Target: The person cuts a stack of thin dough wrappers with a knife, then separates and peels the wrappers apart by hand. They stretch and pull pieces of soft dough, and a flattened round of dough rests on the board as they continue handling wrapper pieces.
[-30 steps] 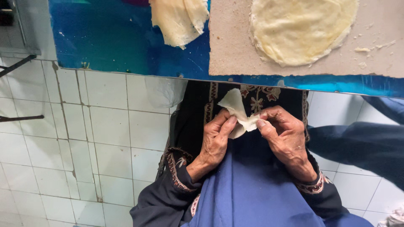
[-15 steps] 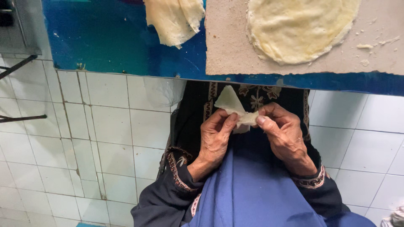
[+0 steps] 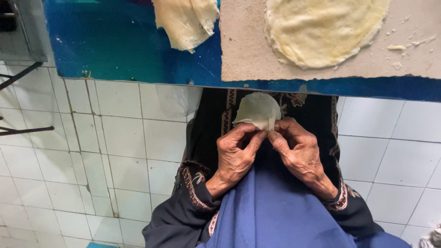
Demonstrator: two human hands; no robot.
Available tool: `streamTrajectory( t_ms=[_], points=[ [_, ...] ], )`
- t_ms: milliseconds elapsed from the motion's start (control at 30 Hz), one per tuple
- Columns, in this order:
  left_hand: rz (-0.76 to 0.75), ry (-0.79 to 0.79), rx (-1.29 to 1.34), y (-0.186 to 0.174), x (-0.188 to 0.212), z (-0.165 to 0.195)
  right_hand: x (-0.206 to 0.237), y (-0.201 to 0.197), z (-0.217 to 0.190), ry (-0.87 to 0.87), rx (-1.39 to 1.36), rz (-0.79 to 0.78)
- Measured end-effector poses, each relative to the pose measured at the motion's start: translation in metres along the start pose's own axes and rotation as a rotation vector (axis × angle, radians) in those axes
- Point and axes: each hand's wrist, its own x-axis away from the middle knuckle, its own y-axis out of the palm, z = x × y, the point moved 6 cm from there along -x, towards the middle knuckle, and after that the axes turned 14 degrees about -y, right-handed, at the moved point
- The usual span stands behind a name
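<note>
A thin, pale piece of dough wrapper (image 3: 257, 110) is held over my lap, just below the blue table edge. My left hand (image 3: 236, 154) pinches its lower edge with thumb and fingers. My right hand (image 3: 298, 151) grips the same folded edge from the right side, fingertips touching the left hand's. The upper part of the wrapper stands up rounded above both hands.
A blue table (image 3: 119, 46) spans the top. On it lie a grey board (image 3: 248, 55) bearing a round flat dough sheet (image 3: 321, 27) and a folded dough sheet (image 3: 186, 20) to its left. White tiled floor lies below, with dark metal legs (image 3: 18, 78) at far left.
The wrapper has turned in my fingers from a pointed, folded shape to a rounded one. Both hands stay together at its lower edge.
</note>
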Motion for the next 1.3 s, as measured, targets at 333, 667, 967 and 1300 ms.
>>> streamTrajectory(
  t_ms=[333, 667, 967, 1300],
  points=[
    [-0.133, -0.194, 0.278, -0.002, -0.003, -0.016, 0.002, -0.016, 0.011, -0.005, -0.085, 0.018],
    [-0.227, -0.209, 0.339, -0.004, -0.002, -0.025, 0.002, 0.011, 0.005, 0.017, -0.216, -0.102],
    [-0.335, -0.524, 0.835, 0.001, -0.008, -0.022, 0.006, 0.003, 0.018, 0.088, -0.155, -0.007],
    [-0.3, -0.484, 0.54, 0.008, 0.001, -0.034, 0.005, -0.006, 0.018, 0.017, -0.168, 0.016]
  ],
)
